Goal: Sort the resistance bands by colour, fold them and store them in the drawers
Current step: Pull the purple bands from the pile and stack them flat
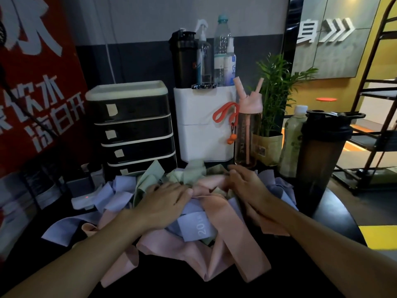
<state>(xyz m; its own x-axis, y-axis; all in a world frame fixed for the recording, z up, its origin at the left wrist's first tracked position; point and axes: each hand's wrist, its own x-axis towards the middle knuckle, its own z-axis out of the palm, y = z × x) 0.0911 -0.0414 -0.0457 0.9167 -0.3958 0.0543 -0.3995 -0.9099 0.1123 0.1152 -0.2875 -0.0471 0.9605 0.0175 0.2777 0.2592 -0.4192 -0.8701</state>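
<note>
A tangled heap of resistance bands covers the middle of the dark table: pink bands (223,214), lilac bands (111,196) and pale green bands (150,177). One lilac band (197,226) shows "20 LB". My left hand (165,201) lies on the heap, its fingers curled into a pink band's fold. My right hand (247,186) rests on top of the pile to the right, fingers bent over pink fabric near the green ones. A black drawer unit (133,130) with white trim and all drawers closed stands behind the pile, at left.
A white box (204,127) carrying bottles stands behind the pile. A pink straw bottle (248,130), a potted plant (272,100), a pale bottle (294,138) and a dark shaker (322,155) crowd the right. A power strip (83,198) lies at left.
</note>
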